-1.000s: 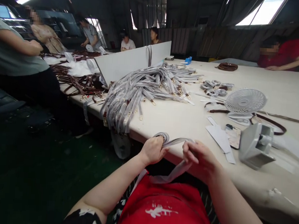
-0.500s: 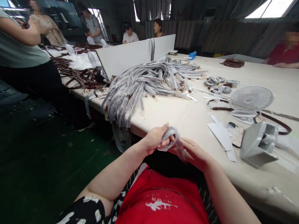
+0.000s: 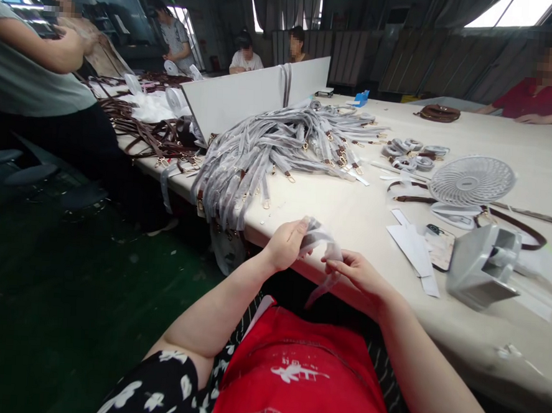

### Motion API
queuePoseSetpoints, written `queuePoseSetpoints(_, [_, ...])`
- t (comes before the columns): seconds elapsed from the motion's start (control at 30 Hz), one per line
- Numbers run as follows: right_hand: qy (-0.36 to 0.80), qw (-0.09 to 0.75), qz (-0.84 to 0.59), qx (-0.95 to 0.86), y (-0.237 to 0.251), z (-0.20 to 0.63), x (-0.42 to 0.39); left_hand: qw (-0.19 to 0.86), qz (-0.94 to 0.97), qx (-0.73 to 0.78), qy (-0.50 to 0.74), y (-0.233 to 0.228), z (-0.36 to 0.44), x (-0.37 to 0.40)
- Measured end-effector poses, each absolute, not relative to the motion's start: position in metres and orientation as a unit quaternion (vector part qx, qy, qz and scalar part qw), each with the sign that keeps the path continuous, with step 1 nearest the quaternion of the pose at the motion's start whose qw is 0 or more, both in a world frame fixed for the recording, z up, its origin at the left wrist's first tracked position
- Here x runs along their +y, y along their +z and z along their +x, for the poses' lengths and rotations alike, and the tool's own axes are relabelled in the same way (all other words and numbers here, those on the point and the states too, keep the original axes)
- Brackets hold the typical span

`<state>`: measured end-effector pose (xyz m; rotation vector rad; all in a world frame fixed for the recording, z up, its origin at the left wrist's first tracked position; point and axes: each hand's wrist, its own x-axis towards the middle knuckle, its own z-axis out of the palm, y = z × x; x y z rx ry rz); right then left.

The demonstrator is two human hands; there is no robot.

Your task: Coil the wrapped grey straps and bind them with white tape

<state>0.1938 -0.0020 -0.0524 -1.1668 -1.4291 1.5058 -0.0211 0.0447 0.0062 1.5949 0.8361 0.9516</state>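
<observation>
Overall, a dim workshop: dark walls, green floor (image 3: pixel 177 294) at near left. One long table (image 3: pixel 359 215), pale-topped, running from near right to far left. One co-worker in a grey-green top (image 3: pixel 36 73), left; another in red (image 3: pixel 540 92), far right, forearms on the surface. One white panel (image 3: pixel 255 90), upright along the table. One heap of grey-wrapped straps (image 3: pixel 270 144) before it, spilling over the near edge; brown straps (image 3: pixel 145 127) to its left. At right, one grey dispenser (image 3: pixel 478 269), one round fan grille (image 3: pixel 473 180). Left hand (image 3: pixel 285 244), fingers curled closed on a loop of wrapped strap (image 3: pixel 318 232) at the near edge; right hand (image 3: pixel 354 270), fingertips pinching the same strap, its tail hanging below. Small wrapped coils (image 3: pixel 407 155), right of the heap. One phone (image 3: pixel 438 247), beside the dispenser.
</observation>
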Motion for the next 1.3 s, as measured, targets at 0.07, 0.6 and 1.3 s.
queuePoseSetpoints(0.07, [0.602, 0.367, -0.456, -0.544, -0.054, 0.189, -0.004, 0.420, 0.711, 0.362, 0.433, 0.007, -0.026, 0.047])
queuePoseSetpoints(0.6, [0.612, 0.605, -0.429, -0.276, -0.048, 0.213, 0.051, 0.377, 0.689, 0.261, 0.561, 0.060, -0.030, 0.055])
queuePoseSetpoints(1.3, [0.380, 0.386, -0.470, -0.697, -0.011, 0.180, -0.002, 0.699, 0.573, 0.259, 0.342, 0.018, -0.049, 0.029])
